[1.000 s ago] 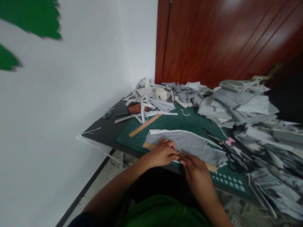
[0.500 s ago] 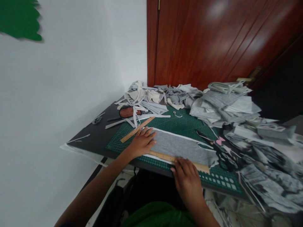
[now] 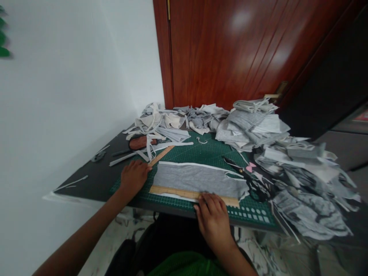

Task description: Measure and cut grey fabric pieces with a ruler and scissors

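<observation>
A piece of grey fabric (image 3: pixel 189 177) with white edges lies flat on the green cutting mat (image 3: pixel 198 153). Along its near edge rests a wooden ruler (image 3: pixel 178 191). My right hand (image 3: pixel 215 220) holds this ruler down near its right end, fingers bent over it and close together. My left hand (image 3: pixel 133 177) is closed over the near end of a second wooden ruler (image 3: pixel 162 156), which slants across the mat to the left of the fabric; that end is hidden under my fingers. Black-handled scissors (image 3: pixel 247 178) lie by the fabric's right end.
Cut strips and scraps (image 3: pixel 161 120) heap along the back left, near a brown oval object (image 3: pixel 138 142). Folded grey fabric (image 3: pixel 253 122) is stacked at the back right, with more loose fabric (image 3: pixel 313 214) along the right side. A wall and a wooden door (image 3: pixel 224 53) stand behind.
My left hand has left the fabric and moved left onto the slanted ruler. The right hand stays on the near ruler. The camera view has turned to the right.
</observation>
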{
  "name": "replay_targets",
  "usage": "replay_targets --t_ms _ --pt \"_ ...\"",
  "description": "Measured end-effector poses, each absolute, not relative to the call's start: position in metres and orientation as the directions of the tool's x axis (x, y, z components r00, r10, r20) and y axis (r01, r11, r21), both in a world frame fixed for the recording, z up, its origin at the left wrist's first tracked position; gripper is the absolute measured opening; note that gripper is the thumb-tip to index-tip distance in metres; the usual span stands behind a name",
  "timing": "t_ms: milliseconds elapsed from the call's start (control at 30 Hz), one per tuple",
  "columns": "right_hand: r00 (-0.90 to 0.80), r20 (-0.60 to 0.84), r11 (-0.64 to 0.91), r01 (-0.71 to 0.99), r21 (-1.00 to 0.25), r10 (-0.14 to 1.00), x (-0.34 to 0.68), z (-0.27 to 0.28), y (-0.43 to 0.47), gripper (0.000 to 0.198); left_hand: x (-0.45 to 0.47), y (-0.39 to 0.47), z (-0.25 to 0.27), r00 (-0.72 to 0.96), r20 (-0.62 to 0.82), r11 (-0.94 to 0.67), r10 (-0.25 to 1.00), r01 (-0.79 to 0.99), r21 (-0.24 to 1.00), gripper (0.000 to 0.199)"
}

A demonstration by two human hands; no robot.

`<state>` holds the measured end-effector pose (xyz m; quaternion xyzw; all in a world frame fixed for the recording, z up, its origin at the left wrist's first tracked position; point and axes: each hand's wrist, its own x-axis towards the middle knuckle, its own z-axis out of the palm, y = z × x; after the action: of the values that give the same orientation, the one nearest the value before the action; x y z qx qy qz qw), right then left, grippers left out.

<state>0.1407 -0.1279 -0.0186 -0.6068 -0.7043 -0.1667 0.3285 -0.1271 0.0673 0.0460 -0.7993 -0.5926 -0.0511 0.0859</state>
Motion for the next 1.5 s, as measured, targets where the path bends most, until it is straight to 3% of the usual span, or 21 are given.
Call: replay_targets --t_ms 233,300,467,533,767,900,1000,1200,1400,1500 --pt "-0.058 0.666 0.239 0.953 -0.184 0.743 0.141 -0.021 -0.128 0.027 -0.135 0.078 0.050 0.160 0.109 -0.177 0.981 0.968 0.176 0.019" --pt "-0.059 0.672 0.238 0.955 -0.178 0.738 0.141 -0.021 -0.128 0.027 -0.137 0.076 0.050 0.166 0.088 -0.179 0.982 0.971 0.162 0.019" --pt "-0.064 0.693 0.238 0.958 -0.157 0.718 0.141 -0.022 -0.128 0.027 -0.135 0.059 0.047 0.205 0.184 -0.187 0.961 0.976 -0.111 0.034" --pt "-0.069 0.700 0.242 0.959 -0.151 0.711 0.142 -0.023 -0.128 0.026 -0.134 0.052 0.047 0.222 0.180 -0.198 0.958 0.970 -0.144 0.036" --pt "-0.082 0.705 0.252 0.957 -0.141 0.704 0.143 -0.026 -0.129 0.027 -0.139 0.057 0.056 0.137 0.102 -0.144 0.985 0.987 0.067 0.024" --pt "-0.104 0.716 0.261 0.959 -0.111 0.690 0.143 -0.026 -0.130 0.027 -0.149 0.064 0.060 0.121 0.064 -0.128 0.991 0.984 0.122 0.017" --pt "-0.120 0.726 0.264 0.960 -0.088 0.677 0.143 -0.026 -0.129 0.027 -0.157 0.057 0.060 0.119 0.063 -0.126 0.991 0.984 0.123 0.017" --pt "-0.140 0.729 0.280 0.957 -0.074 0.670 0.145 -0.028 -0.129 0.028 -0.170 0.030 0.052 0.181 0.064 -0.178 0.981 0.983 -0.047 0.020" --pt "-0.152 0.716 0.269 0.962 -0.052 0.681 0.145 -0.031 -0.130 0.029 -0.172 0.031 0.056 0.143 -0.058 -0.136 0.988 0.985 0.107 0.013" --pt "-0.154 0.723 0.276 0.960 -0.053 0.674 0.145 -0.031 -0.130 0.029 -0.169 0.032 0.062 0.138 -0.073 -0.130 0.988 0.986 0.100 0.027"
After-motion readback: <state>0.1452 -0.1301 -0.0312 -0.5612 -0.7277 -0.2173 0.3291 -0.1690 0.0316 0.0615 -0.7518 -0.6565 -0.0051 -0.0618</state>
